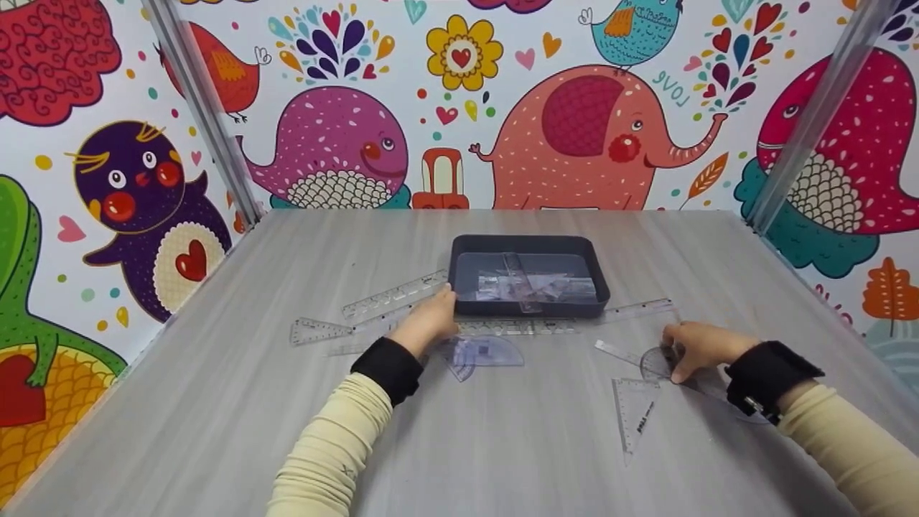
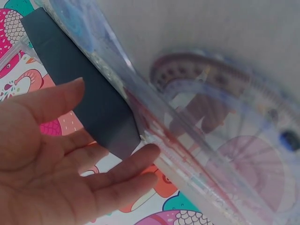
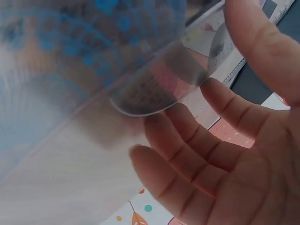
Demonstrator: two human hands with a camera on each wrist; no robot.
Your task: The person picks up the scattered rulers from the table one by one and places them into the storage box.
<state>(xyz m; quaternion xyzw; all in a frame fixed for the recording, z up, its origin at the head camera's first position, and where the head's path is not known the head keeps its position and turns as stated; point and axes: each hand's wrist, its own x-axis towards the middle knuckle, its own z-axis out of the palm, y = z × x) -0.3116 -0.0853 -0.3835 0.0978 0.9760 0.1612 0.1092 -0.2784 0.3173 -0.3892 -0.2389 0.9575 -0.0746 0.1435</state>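
A dark grey tray (image 1: 531, 309) holds several clear rulers and set squares (image 1: 535, 287). My left hand (image 1: 429, 321) is beside its front left corner, fingers extended; the left wrist view shows the thumb and fingers apart around the tray's corner, contact unclear. My right hand (image 1: 707, 348) is low over a small clear protractor (image 1: 653, 365), thumb and fingers spread. In the right wrist view the fingertips (image 3: 211, 84) lie at the edge of the clear plastic. A long clear piece under that hand is partly hidden. Nearer the front lies a clear set square (image 1: 633, 413).
Clear rulers (image 1: 395, 294) and a small triangular piece (image 1: 319, 332) lie left of the tray. A bluish protractor (image 1: 495, 352) lies in front of it, beside a ruler (image 1: 517, 327). Another ruler (image 1: 639, 309) extends to its right. Printed walls (image 1: 459, 108) and metal posts (image 1: 208, 115) border the table.
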